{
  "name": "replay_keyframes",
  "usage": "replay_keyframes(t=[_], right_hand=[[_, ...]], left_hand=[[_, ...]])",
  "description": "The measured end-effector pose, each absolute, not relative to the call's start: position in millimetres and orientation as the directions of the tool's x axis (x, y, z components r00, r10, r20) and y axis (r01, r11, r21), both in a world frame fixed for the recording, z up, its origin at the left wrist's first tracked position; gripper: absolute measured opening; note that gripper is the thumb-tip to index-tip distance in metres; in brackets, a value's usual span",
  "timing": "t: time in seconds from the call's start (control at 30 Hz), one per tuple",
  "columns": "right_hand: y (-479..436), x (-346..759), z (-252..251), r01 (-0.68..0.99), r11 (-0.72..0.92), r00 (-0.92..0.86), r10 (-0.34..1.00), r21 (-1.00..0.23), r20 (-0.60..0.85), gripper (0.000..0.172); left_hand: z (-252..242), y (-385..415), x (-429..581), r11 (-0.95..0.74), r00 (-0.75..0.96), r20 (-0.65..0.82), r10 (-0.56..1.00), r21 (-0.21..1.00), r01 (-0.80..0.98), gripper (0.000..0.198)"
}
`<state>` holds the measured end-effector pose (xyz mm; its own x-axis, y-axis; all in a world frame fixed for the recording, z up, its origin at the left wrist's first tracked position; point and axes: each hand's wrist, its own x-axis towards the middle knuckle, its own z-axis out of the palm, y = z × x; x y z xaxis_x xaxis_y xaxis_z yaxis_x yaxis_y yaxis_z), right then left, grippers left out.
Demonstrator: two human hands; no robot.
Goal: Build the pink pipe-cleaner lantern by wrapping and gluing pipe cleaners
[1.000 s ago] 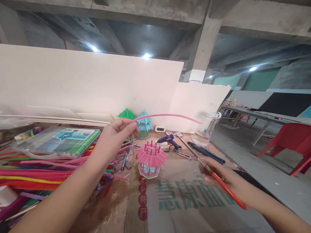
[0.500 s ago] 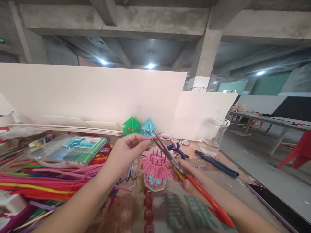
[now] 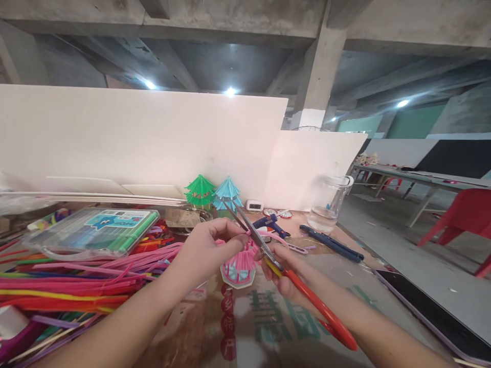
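Observation:
My left hand (image 3: 209,250) pinches a pink pipe cleaner (image 3: 283,235) between thumb and fingertips, and the strip arcs away to the right behind the scissors. Red-handled scissors (image 3: 320,307) are gripped in my right hand (image 3: 286,278), their blades slightly apart and pointing up and left, close to the left fingertips. Directly below and behind the hands stands a small pink pavilion-like model (image 3: 238,276) on a pale octagonal base. The left hand and the blades cover its upper part.
Many coloured pipe cleaners (image 3: 69,286) and a marker case (image 3: 103,232) lie at left. Green (image 3: 200,190) and blue (image 3: 227,193) tree-like models stand behind. A glue gun (image 3: 271,224), pliers (image 3: 332,243), a glass jug (image 3: 329,204) and a phone (image 3: 429,314) are at right.
My left hand has moved right and down, so its fingertips are now beside the scissor blades and over the pink model. The camera view has shifted slightly.

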<state>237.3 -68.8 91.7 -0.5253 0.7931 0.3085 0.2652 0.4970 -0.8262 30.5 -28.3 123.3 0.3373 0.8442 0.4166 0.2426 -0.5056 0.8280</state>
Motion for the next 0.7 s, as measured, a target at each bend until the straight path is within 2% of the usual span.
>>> replay_keyframes(t=[0.2,0.37,0.57,0.7], right_hand=[[-68.1,239.9,90.4,0.269,0.457,-0.533,0.804,-0.848,0.265,0.063],[-63.3,241.3,81.5,0.274,0.497,-0.493,0.808,-0.823,0.323,0.064],[-65.4,236.3,79.3,0.181,0.448,-0.447,0.83,-0.875,0.333,0.067],[-68.2,232.5,81.8,0.249,0.43,-0.389,0.865,-0.868,0.317,0.056]], left_hand=[[124.6,-29.1,30.8,-0.507,0.329,0.417,0.847,0.818,0.27,0.013],[127.5,-30.3,31.7,-0.503,0.314,0.414,0.854,0.81,0.301,0.013],[126.7,-28.7,29.4,-0.513,0.328,0.418,0.847,0.804,0.3,0.015],[123.8,-27.9,29.3,-0.524,0.332,0.43,0.84,0.801,0.29,0.015]])
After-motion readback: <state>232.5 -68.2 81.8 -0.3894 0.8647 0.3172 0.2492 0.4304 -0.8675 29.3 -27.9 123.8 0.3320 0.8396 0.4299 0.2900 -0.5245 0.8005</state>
